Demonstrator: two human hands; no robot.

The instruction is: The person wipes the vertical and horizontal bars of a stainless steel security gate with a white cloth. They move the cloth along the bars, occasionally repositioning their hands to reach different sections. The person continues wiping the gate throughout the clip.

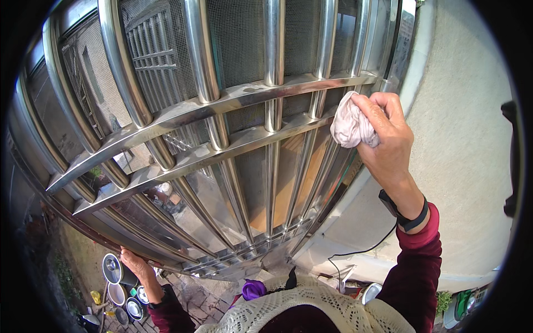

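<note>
A bunched pale pink cloth (350, 123) is pinched in my right hand (391, 136), its fingers closed around it. This hand is raised at the right end of the stainless steel window grille (222, 105), beside its two horizontal flat bars. The cloth appears to lie against the end of the lower flat bar. At the lower left, my left hand (141, 270) grips the lower edge of the grille's frame (105, 240); its fingertips are partly hidden there. Round vertical bars cross the grille, with mesh screen behind the upper ones.
A pale plastered wall (466, 139) borders the grille on the right. A black cable (361, 253) runs along its base. Several buckets and basins, including a grey bucket (112, 268), stand on the ground at lower left. Brick paving (202, 299) lies below me.
</note>
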